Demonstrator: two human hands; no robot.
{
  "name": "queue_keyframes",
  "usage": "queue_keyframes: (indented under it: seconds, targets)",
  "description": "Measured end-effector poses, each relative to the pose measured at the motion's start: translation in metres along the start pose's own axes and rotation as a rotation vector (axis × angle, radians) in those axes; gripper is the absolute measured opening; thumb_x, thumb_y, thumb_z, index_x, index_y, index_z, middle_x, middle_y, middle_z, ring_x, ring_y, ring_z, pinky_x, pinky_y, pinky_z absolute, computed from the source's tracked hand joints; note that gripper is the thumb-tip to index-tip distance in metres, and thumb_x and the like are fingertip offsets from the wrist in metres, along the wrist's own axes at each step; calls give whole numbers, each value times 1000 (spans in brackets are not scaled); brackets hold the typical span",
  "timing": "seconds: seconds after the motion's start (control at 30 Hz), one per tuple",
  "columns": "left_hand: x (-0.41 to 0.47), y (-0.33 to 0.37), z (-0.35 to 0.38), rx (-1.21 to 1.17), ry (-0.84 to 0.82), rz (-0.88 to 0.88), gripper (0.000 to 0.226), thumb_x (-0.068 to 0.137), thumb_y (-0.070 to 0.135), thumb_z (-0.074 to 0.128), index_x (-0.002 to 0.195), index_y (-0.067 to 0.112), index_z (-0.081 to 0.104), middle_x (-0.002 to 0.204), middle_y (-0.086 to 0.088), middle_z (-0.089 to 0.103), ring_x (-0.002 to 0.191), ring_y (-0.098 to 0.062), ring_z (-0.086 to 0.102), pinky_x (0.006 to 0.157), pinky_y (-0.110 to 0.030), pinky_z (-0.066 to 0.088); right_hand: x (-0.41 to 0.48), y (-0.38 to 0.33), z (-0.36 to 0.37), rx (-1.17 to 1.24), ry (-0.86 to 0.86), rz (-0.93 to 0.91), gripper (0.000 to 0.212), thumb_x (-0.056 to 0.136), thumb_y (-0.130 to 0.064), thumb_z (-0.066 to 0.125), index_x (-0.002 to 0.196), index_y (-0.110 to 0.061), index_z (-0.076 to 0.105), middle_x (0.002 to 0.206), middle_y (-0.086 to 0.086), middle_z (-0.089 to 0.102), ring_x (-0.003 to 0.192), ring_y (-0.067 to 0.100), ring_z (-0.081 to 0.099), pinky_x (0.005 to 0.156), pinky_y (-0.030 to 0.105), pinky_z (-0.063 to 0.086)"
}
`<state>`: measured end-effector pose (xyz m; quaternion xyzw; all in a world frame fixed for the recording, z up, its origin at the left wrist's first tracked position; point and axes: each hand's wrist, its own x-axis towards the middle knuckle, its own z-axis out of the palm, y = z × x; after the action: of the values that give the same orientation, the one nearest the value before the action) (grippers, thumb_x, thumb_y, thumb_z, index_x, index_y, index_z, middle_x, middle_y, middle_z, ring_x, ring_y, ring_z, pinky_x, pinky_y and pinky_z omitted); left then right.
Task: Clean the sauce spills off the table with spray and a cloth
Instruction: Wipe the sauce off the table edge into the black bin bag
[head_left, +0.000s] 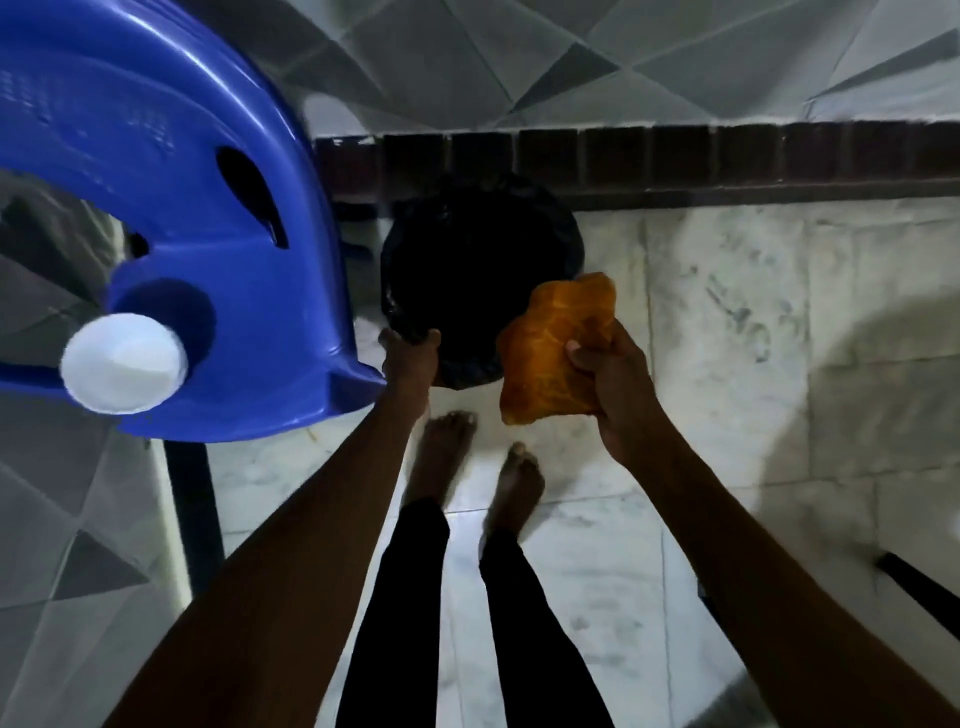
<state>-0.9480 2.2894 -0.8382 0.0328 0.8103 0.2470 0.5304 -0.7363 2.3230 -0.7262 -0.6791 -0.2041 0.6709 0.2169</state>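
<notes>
With left hand (410, 358) gripping the rim of the black bin bag (478, 260), pull its mouth wide; bring the orange cloth (550, 353), bunched tight in right hand (618, 395), squarely above. Release only there.

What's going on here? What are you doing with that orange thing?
Someone is standing barefoot on the pale floor, looking down at a black bin bag. Their left hand grips the near edge of the bag. Their right hand holds a scrunched-up orange cloth close to the bag's opening. On the left is a blue plastic thing, maybe a chair, with a white round object on it.
</notes>
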Motion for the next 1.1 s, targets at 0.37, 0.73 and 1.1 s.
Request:
queue_keyframes:
  seconds: [0.37,0.73,1.1]
  targets:
    - [-41,23,-17,-79,-109,8,46,85,-4,65,126,17,60,112,-12,67,98,-32,65,82,-49,58,-50,0,-1,170,97,-24,52,93,-11,66,142,-23,53,133,4,65,121,32,62,102,58,50]
    - [-385,94,-137,644,-516,439,52,74,26,69,124,18,60,112,-4,68,103,-30,67,89,-52,56,-450,-51,-43,540,400,-94,35,91,-6,66,123,-19,67,119,8,73,113,32,68,95,48,55]
    - [-631,-5,-181,1107,-801,694,33,88,8,60,118,23,60,108,-9,69,78,-19,67,59,-28,58,-728,122,-74,766,756,-272,35,92,-7,67,126,-17,65,113,5,75,110,29,69,93,44,54]
